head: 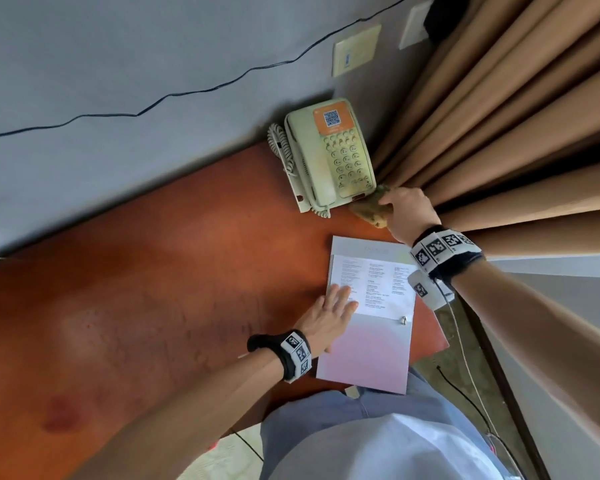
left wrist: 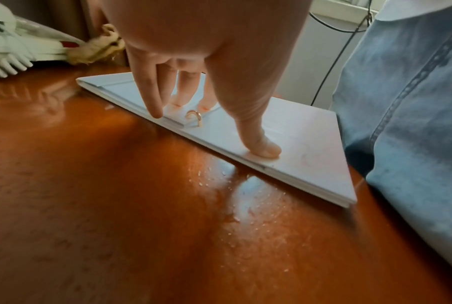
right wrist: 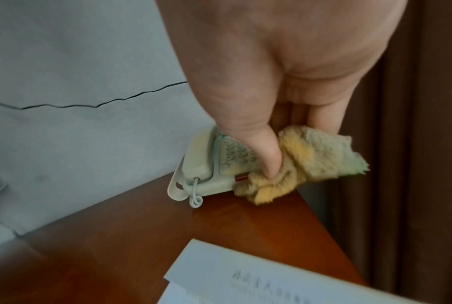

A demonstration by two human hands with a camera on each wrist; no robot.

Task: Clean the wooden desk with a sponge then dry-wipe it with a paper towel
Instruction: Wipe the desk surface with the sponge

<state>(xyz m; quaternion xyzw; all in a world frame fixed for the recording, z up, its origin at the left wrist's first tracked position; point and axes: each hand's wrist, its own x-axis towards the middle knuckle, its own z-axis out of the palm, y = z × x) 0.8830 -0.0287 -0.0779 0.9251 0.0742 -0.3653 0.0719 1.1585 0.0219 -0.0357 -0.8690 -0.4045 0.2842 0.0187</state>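
The reddish wooden desk (head: 153, 289) runs along a grey wall. A worn yellow-green sponge (head: 368, 209) lies at the desk's far right corner, against the front of the telephone. My right hand (head: 406, 209) grips it. In the right wrist view the thumb and fingers of that hand (right wrist: 297, 148) pinch the sponge (right wrist: 321, 158) on the desk (right wrist: 219, 226). My left hand (head: 329, 313) lies flat on a white folder (head: 371, 341). In the left wrist view the hand (left wrist: 209, 125) presses straight fingers on the folder (left wrist: 310, 160). Wet streaks and droplets shine on the desk (left wrist: 116, 205) beside it. No paper towel is in view.
A pale corded telephone (head: 326, 154) stands at the back right corner. Tan curtains (head: 499, 133) hang right beside the desk's right edge. A black cable (head: 153, 102) runs along the wall, below a socket plate (head: 355, 50). My denim clothing (left wrist: 401, 123) is at the front edge.
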